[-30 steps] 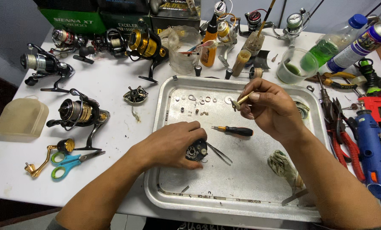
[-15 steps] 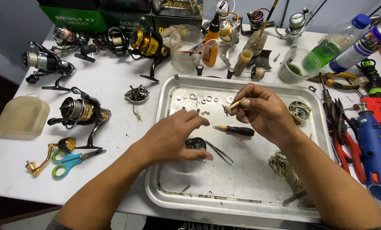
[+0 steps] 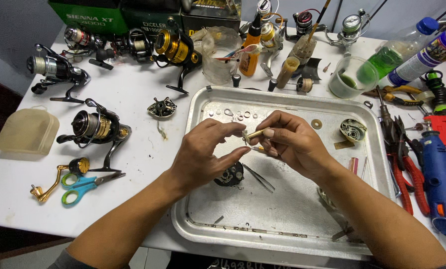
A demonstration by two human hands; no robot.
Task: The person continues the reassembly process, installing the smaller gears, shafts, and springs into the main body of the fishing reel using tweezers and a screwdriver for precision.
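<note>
Both hands meet above the middle of a metal tray (image 3: 282, 97). My right hand (image 3: 295, 144) pinches a small brass pin (image 3: 256, 134) between thumb and fingers. My left hand (image 3: 208, 157) has its fingertips closed on the pin's left end. Just beneath my left thumb, a dark round reel part (image 3: 231, 175) lies on the tray with tweezers (image 3: 259, 178) beside it. An orange screwdriver tip (image 3: 256, 148) peeks out under my right fingers; the rest of the tool is hidden.
Small washers (image 3: 238, 115) and a reel side plate (image 3: 353, 129) lie in the tray. Spinning reels (image 3: 96, 127), scissors (image 3: 86, 183) and a beige cover (image 3: 27, 130) sit to the left. Red pliers (image 3: 399, 167), a blue rotary tool (image 3: 439, 184), a cup (image 3: 350, 77) and bottles (image 3: 397, 50) are on the right.
My left hand rose off the dark reel part in the tray and came up to the right hand. The right hand shifted slightly left with the brass pin.
</note>
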